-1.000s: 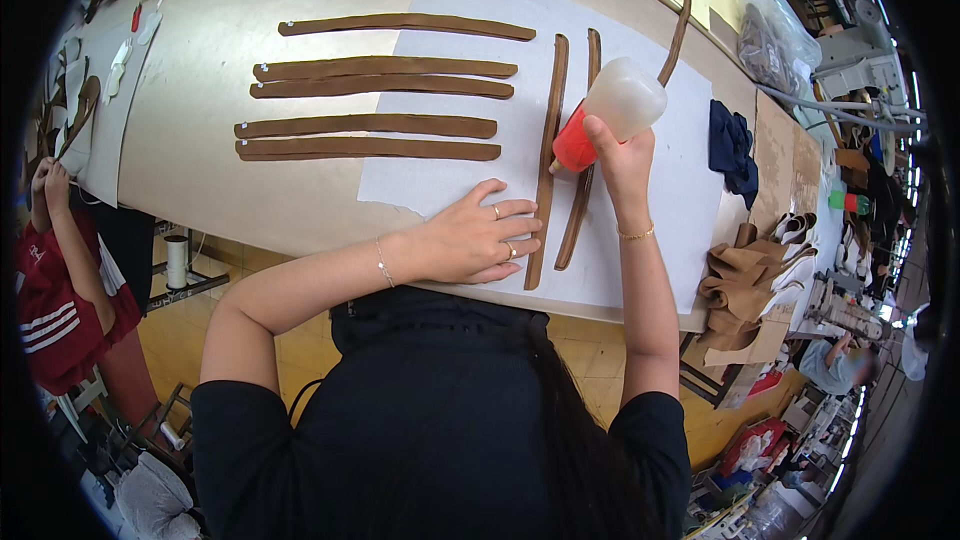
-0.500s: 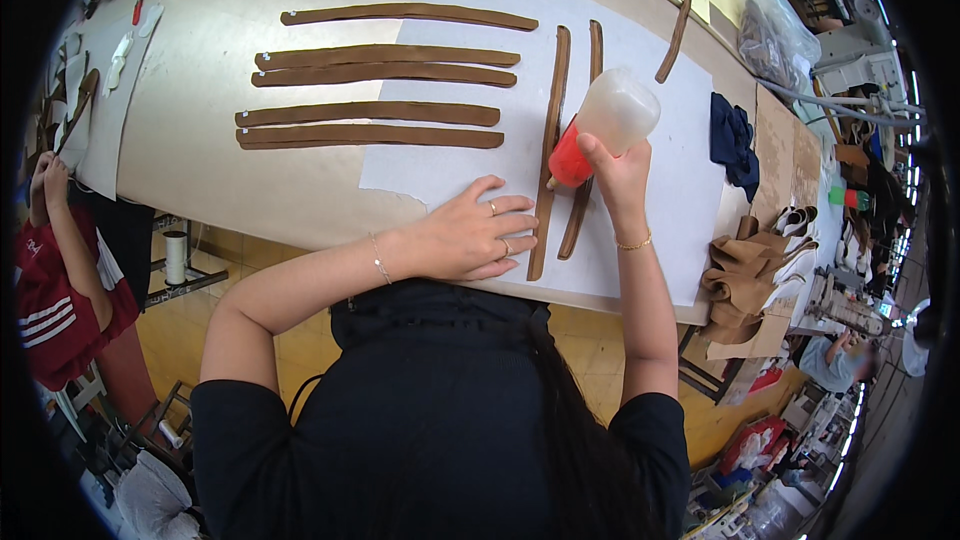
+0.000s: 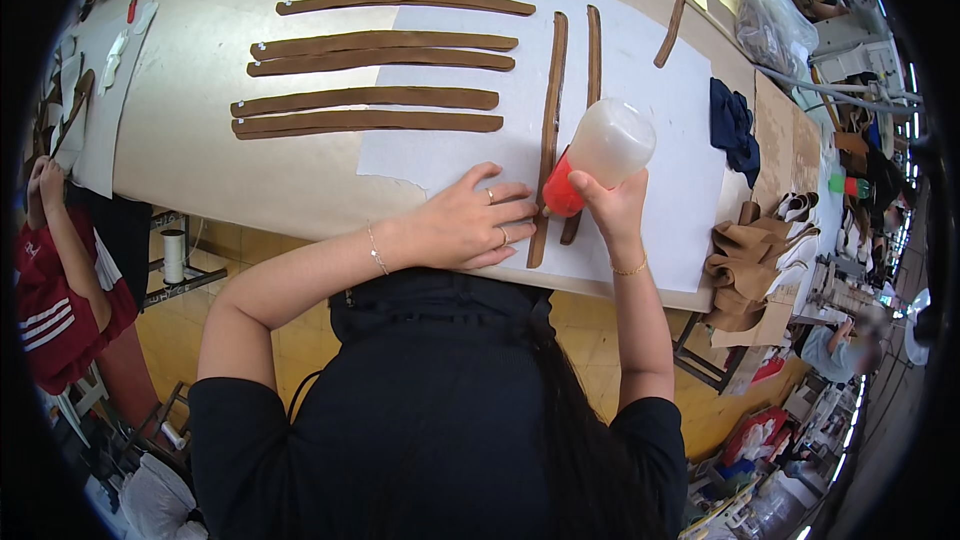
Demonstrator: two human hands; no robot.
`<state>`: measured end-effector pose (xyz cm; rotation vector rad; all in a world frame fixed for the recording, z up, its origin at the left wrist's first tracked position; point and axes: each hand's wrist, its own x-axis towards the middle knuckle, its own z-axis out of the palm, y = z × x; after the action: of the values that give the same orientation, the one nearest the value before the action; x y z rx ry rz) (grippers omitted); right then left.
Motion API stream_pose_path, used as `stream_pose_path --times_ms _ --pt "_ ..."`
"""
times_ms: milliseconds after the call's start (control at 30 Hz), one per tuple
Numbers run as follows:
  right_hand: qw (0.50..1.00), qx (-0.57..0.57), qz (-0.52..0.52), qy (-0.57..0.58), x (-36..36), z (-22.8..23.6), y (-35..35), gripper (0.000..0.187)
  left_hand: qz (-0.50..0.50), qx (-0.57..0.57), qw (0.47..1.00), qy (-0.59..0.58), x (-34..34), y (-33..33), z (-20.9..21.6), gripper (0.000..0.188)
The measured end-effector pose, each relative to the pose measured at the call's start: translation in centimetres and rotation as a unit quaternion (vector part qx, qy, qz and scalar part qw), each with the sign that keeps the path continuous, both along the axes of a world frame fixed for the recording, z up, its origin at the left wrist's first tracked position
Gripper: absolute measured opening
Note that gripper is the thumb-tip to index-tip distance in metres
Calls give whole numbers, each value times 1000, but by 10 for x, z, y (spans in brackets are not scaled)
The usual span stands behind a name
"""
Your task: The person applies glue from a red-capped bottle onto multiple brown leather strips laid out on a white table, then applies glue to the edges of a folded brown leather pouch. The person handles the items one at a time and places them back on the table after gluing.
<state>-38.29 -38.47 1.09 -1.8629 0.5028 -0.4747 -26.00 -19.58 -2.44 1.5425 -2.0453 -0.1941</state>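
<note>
My right hand (image 3: 617,215) is closed around a translucent squeeze bottle (image 3: 620,138) with a red top, tipped so its nozzle points down at a long brown strip (image 3: 554,80). The nozzle is at the strip's near part; whether it touches cannot be made out. My left hand (image 3: 472,218) lies flat with fingers spread, its fingertips at the left edge of that strip. Just to the right, a second upright brown strip (image 3: 594,50) is partly hidden behind the bottle. Both strips lie on a white paper sheet (image 3: 670,160).
Several brown strips (image 3: 380,98) lie crosswise on the table (image 3: 200,60) at left. A lone strip (image 3: 675,15) is at far right. Dark blue cloth (image 3: 733,130) and heaped brown pieces (image 3: 745,270) sit at the right edge. Another person's hands (image 3: 45,185) show at far left.
My right hand has brought the bottle nearer to me along the strip, toward its near end. My left hand stays by the strip. The whole view has shifted slightly.
</note>
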Motion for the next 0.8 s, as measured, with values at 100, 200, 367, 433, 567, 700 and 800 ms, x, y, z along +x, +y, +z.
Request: stream_pose_path --times_ms 100,200,367,433,567,700,800 --pt "1000 -2 -6 -2 -8 1 8 43 1 0 1000 0 -1 0 -1 32" --pt "1000 -2 -11 -12 -19 1 16 43 10 -32 999 -13 -2 -1 -1 30" --pt "998 30 -41 -31 -40 -3 30 46 8 -32 999 -13 -2 -1 -1 31" --pt "998 40 -46 -33 -51 -8 34 52 7 -31 999 -14 -2 -1 -1 30" --pt "992 79 -84 -43 -72 -25 47 69 5 -29 999 -13 -2 -1 -1 29" --pt "986 89 -111 -81 -85 -34 63 78 5 -28 999 -17 -2 -1 -1 28" --pt "978 86 -147 -121 -80 -34 78 78 -1 -23 1000 -14 -1 -1 1 28"
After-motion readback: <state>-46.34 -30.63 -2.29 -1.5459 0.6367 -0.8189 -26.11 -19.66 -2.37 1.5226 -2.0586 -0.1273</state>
